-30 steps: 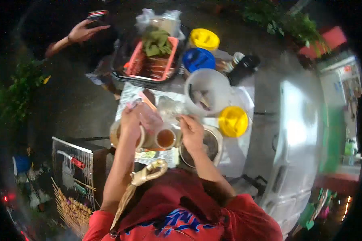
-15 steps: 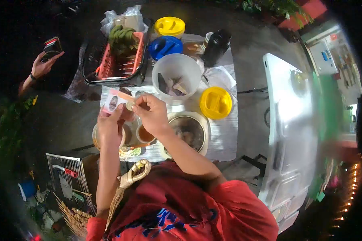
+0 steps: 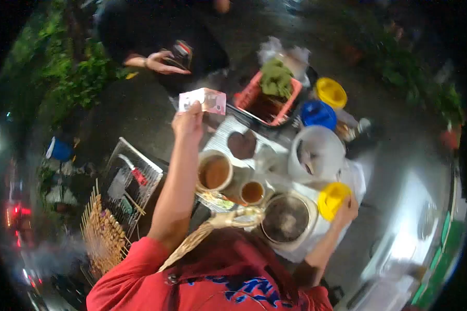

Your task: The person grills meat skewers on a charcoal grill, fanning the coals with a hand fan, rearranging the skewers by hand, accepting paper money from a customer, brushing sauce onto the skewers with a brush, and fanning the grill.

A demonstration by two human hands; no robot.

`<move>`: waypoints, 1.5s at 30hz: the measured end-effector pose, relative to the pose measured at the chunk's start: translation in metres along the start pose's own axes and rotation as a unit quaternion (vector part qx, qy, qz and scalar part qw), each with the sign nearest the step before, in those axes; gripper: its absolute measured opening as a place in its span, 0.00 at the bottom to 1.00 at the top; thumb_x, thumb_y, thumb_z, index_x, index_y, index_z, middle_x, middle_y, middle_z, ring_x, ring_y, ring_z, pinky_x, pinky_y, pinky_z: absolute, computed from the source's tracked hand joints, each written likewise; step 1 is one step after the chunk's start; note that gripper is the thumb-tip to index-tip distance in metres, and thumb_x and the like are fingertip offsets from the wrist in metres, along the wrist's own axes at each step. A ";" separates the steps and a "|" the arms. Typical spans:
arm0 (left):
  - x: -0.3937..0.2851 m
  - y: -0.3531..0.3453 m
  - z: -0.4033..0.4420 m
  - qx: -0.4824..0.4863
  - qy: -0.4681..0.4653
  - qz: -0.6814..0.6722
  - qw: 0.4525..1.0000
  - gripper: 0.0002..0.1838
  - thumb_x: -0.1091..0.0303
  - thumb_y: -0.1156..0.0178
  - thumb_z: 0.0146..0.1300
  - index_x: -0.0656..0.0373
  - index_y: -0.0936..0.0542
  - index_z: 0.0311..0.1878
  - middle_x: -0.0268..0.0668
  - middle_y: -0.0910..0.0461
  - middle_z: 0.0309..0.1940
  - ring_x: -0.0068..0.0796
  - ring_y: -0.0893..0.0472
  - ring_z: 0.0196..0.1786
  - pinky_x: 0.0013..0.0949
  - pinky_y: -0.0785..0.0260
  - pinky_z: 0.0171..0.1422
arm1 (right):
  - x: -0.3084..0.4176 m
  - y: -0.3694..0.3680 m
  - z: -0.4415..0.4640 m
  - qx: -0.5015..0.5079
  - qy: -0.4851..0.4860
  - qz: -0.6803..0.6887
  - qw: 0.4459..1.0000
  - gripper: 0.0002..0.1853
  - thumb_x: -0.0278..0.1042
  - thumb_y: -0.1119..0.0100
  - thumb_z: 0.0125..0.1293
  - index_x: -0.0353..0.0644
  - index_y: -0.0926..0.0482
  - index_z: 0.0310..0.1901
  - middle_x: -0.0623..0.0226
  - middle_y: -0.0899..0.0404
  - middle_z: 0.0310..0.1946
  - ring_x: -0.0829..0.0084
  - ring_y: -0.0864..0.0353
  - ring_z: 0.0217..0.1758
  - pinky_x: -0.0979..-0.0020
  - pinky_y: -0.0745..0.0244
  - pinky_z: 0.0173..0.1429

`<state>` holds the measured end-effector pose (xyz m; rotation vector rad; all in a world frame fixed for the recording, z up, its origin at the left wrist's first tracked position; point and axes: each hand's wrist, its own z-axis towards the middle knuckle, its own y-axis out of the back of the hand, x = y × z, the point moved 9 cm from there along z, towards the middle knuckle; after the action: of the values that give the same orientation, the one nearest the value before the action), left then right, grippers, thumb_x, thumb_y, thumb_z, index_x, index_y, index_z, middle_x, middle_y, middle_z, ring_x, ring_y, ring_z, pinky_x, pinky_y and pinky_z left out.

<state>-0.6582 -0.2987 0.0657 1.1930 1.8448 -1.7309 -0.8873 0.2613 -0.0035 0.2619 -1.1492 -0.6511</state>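
Banknote [image 3: 213, 100], pink and pale, is held out by the person's left hand [image 3: 188, 122], its lower edge pinched between thumb and fingers. It is raised near the far left corner of the counter [image 3: 224, 136], in front of another person's hand [image 3: 166, 63] and apart from it; that hand carries a dark object [image 3: 181, 53] with a red and white strip.

The right hand [image 3: 346, 211] touches the right side of the near yellow lid [image 3: 333, 199]; blur makes it impossible to tell whether the fingers close on it. Just left of this lid is a round pot [image 3: 311, 228] with dark contents, and beyond the lid a translucent white bucket [image 3: 341, 158].

Under the left forearm's right side sit a wide bowl [image 3: 230, 181] and a smaller cup [image 3: 262, 198], both containing brown liquid. A round brown item [image 3: 241, 145] lies farther back, left of a clear plastic bag [image 3: 268, 161]. Past them, green leaves [image 3: 276, 79] rest in a pink basket [image 3: 250, 89], with a blue lid [image 3: 318, 115] to its right.
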 end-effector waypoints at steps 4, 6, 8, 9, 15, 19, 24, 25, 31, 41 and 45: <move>-0.020 0.004 0.022 -0.051 -0.057 -0.008 0.997 0.15 0.88 0.40 0.51 0.68 0.28 0.43 0.43 0.22 0.39 0.32 0.18 0.38 0.26 0.22 0.39 | -0.159 -0.027 -0.017 0.135 -0.104 -0.292 0.941 0.14 0.38 0.42 0.59 0.33 0.23 0.38 0.52 0.21 0.34 0.51 0.21 0.37 0.59 0.27 0.43; -0.022 0.008 0.040 -0.069 -0.057 0.008 0.996 0.14 0.88 0.40 0.51 0.69 0.28 0.43 0.43 0.21 0.39 0.33 0.18 0.38 0.28 0.21 0.39 | -0.134 -0.035 -0.021 0.162 -0.114 -0.329 0.923 0.18 0.41 0.42 0.59 0.34 0.25 0.42 0.50 0.21 0.36 0.50 0.21 0.40 0.56 0.27 0.44; -0.012 0.013 0.062 -0.016 -0.056 -0.004 0.998 0.14 0.87 0.40 0.51 0.69 0.28 0.42 0.43 0.21 0.39 0.33 0.18 0.37 0.29 0.21 0.40 | -0.097 -0.024 -0.032 0.168 -0.137 -0.347 0.912 0.20 0.43 0.43 0.60 0.34 0.26 0.45 0.50 0.21 0.37 0.49 0.22 0.42 0.55 0.27 0.45; -0.013 0.009 0.067 0.008 -0.060 0.002 0.998 0.17 0.87 0.38 0.49 0.71 0.28 0.43 0.45 0.21 0.39 0.34 0.18 0.37 0.30 0.21 0.38 | -0.070 -0.016 -0.031 0.164 -0.149 -0.347 0.912 0.21 0.44 0.43 0.60 0.34 0.26 0.46 0.50 0.21 0.38 0.49 0.22 0.42 0.54 0.27 0.45; -0.021 0.006 0.081 -0.038 -0.132 0.138 0.981 0.17 0.87 0.35 0.47 0.73 0.31 0.38 0.47 0.23 0.37 0.34 0.19 0.35 0.30 0.23 0.32 | -0.110 -0.038 -0.037 0.189 -0.150 -0.344 0.908 0.23 0.45 0.43 0.59 0.34 0.28 0.50 0.48 0.21 0.39 0.49 0.22 0.43 0.54 0.28 0.45; -0.014 -0.018 0.065 -0.030 -0.012 0.003 0.999 0.13 0.73 0.35 0.56 0.67 0.29 0.39 0.41 0.23 0.31 0.31 0.22 0.28 0.29 0.24 0.33 | -0.102 -0.016 -0.025 0.103 -0.086 -0.288 0.948 0.23 0.41 0.44 0.61 0.31 0.28 0.52 0.46 0.23 0.44 0.50 0.22 0.46 0.56 0.27 0.48; -0.022 -0.011 0.012 -0.132 -0.032 0.026 0.990 0.12 0.70 0.41 0.59 0.66 0.31 0.41 0.39 0.31 0.38 0.30 0.26 0.32 0.31 0.28 0.33 | 0.077 0.021 0.029 -0.005 0.081 -0.009 0.997 0.16 0.28 0.45 0.64 0.32 0.26 0.52 0.55 0.21 0.42 0.68 0.20 0.41 0.69 0.25 0.45; -0.017 -0.009 0.006 -0.115 -0.024 0.027 0.993 0.11 0.71 0.42 0.59 0.66 0.31 0.41 0.39 0.31 0.37 0.30 0.26 0.32 0.31 0.28 0.33 | 0.112 -0.002 0.035 0.071 0.103 0.050 0.991 0.17 0.32 0.43 0.60 0.33 0.25 0.49 0.51 0.21 0.38 0.53 0.22 0.40 0.60 0.28 0.45; -0.027 0.036 -0.041 0.008 -0.014 0.043 0.999 0.11 0.74 0.45 0.58 0.65 0.31 0.43 0.42 0.29 0.35 0.33 0.25 0.32 0.30 0.26 0.33 | 0.182 -0.127 0.008 0.252 0.345 -0.264 0.865 0.17 0.39 0.42 0.57 0.36 0.23 0.45 0.53 0.20 0.32 0.52 0.22 0.39 0.53 0.31 0.48; -0.119 0.132 -0.159 -0.147 -0.056 -0.004 0.988 0.23 0.77 0.46 0.57 0.61 0.38 0.56 0.41 0.30 0.36 0.31 0.24 0.31 0.29 0.28 0.31 | 0.387 0.041 -0.372 0.729 0.615 0.208 0.215 0.15 0.29 0.44 0.53 0.38 0.26 0.44 0.57 0.24 0.42 0.57 0.24 0.46 0.58 0.29 0.50; -0.170 0.198 -0.192 -0.135 -0.127 0.147 0.972 0.19 0.76 0.44 0.55 0.61 0.33 0.50 0.38 0.27 0.33 0.23 0.25 0.31 0.26 0.31 0.30 | 0.368 0.050 -0.435 0.744 0.647 0.133 0.105 0.14 0.27 0.46 0.52 0.41 0.25 0.43 0.56 0.26 0.42 0.55 0.25 0.41 0.58 0.28 0.47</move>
<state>-0.3534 -0.1950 0.1003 1.0221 1.5982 -1.3502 -0.3840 0.0230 0.1258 1.8376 0.5350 1.3972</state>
